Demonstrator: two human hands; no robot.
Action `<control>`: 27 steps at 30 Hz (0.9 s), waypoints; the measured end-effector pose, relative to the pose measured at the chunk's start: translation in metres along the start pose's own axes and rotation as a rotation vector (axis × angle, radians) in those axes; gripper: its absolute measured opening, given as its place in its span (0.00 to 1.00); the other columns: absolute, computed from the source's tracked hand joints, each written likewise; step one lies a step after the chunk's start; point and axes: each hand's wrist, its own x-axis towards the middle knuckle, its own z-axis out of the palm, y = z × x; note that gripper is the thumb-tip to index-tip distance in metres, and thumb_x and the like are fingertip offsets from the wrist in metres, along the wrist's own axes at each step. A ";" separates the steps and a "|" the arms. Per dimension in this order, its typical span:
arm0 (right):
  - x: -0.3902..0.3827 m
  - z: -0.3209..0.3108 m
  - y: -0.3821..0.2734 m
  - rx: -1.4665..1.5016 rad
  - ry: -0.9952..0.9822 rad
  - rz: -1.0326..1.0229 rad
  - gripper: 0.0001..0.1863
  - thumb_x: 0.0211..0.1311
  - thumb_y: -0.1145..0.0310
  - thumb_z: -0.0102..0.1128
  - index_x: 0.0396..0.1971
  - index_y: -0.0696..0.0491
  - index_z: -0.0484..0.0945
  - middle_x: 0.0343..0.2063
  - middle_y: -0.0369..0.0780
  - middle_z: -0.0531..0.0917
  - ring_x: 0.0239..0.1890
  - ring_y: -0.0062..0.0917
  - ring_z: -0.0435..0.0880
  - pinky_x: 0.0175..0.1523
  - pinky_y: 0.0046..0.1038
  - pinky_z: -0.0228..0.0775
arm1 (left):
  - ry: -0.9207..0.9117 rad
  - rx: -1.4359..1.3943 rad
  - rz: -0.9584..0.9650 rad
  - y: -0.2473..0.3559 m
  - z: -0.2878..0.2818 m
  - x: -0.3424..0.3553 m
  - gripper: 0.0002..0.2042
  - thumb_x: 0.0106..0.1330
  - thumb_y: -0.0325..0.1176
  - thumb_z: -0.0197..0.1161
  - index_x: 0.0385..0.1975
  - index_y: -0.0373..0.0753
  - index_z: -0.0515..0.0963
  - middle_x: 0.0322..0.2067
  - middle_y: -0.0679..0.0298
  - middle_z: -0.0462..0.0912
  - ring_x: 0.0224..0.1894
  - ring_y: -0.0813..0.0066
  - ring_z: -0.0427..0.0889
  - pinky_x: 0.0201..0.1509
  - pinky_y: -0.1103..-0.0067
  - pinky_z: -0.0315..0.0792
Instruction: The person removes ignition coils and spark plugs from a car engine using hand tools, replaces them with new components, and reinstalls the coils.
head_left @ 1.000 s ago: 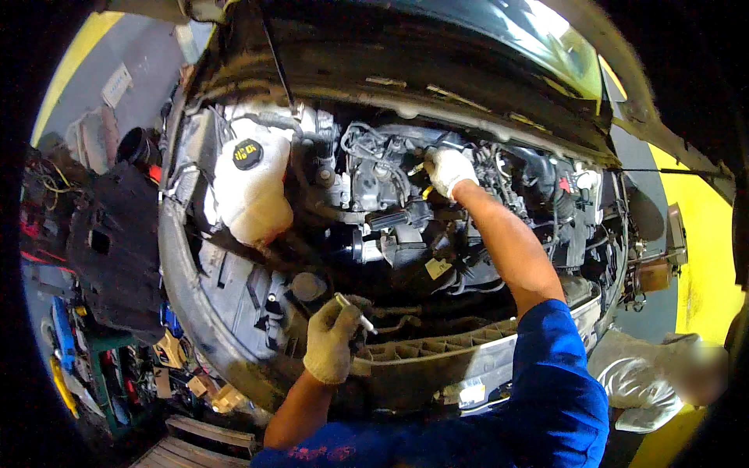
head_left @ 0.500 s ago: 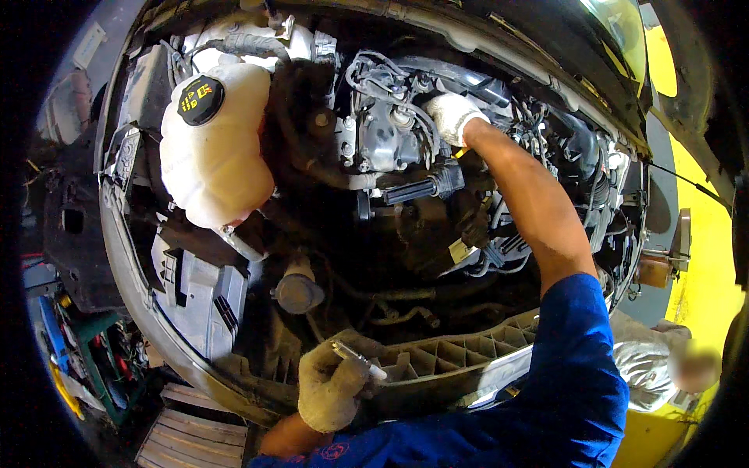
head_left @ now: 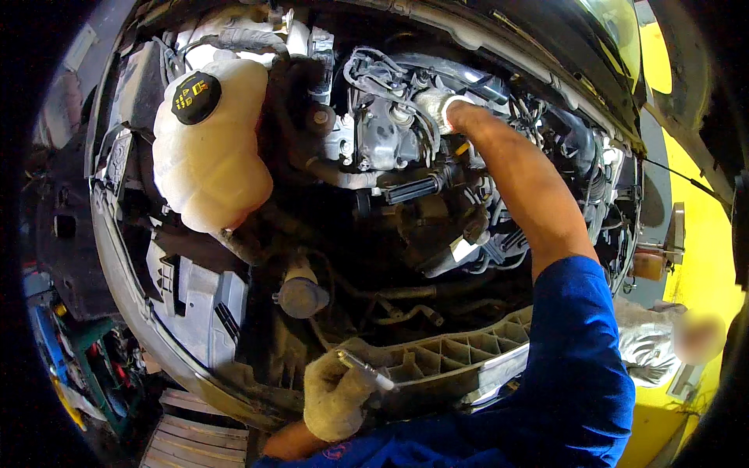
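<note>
Presently, slim silver metal-looking rod (head_left: 367, 371) clamped in gloved left hand (head_left: 335, 396) by engine bay's front edge (head_left: 449, 352), axis slanting right and nearward. Right hand (head_left: 437, 108) well beyond; grip hidden, can't tell.

Left hand (head_left: 335, 398) in a dingy cream glove, slim rod (head_left: 367, 371) in it silvery with a white end; right hand (head_left: 431, 108) in a whiter glove, small piece (head_left: 462, 148) near it yellow. Sleeve (head_left: 579, 327) plain deep blue, emblem (head_left: 335, 450) on the shirt pinkish-red; reservoir (head_left: 211, 152) cream-white, tinged pinkish low on one side, its cap (head_left: 196, 98) black with yellow markings. Ribbed part (head_left: 412, 189) black, front beam (head_left: 445, 355) dusty tan in a repeating cell pattern, slatted panel (head_left: 195, 430) striped pale brown, background surface (head_left: 706, 257) at right bright yellow.
</note>
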 end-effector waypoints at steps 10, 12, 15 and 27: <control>-0.002 0.014 0.017 0.166 -0.021 -0.050 0.19 0.53 0.61 0.67 0.43 0.55 0.85 0.43 0.49 0.87 0.46 0.44 0.86 0.49 0.39 0.77 | -0.048 -0.008 -0.017 -0.006 -0.008 0.001 0.21 0.64 0.45 0.70 0.50 0.40 0.75 0.37 0.60 0.84 0.32 0.68 0.83 0.30 0.74 0.79; 0.001 0.017 0.020 0.100 -0.043 -0.094 0.17 0.53 0.64 0.67 0.43 0.56 0.85 0.43 0.49 0.87 0.46 0.44 0.86 0.49 0.39 0.78 | -0.038 -0.016 -0.011 -0.006 -0.007 0.001 0.21 0.65 0.45 0.69 0.51 0.40 0.74 0.37 0.60 0.84 0.32 0.67 0.84 0.29 0.74 0.79; -0.004 0.007 0.012 0.132 -0.078 -0.053 0.16 0.52 0.67 0.67 0.42 0.55 0.85 0.43 0.50 0.87 0.46 0.44 0.87 0.49 0.38 0.78 | -0.014 -0.025 -0.005 -0.006 -0.005 0.001 0.21 0.65 0.45 0.69 0.51 0.40 0.75 0.37 0.60 0.84 0.32 0.67 0.84 0.29 0.74 0.79; -0.048 -0.008 0.007 0.115 0.080 0.126 0.21 0.52 0.71 0.58 0.48 0.56 0.82 0.49 0.52 0.84 0.53 0.44 0.84 0.56 0.40 0.77 | 0.121 0.047 0.030 -0.005 0.006 0.002 0.18 0.71 0.48 0.60 0.44 0.37 0.77 0.31 0.63 0.83 0.29 0.73 0.82 0.30 0.76 0.78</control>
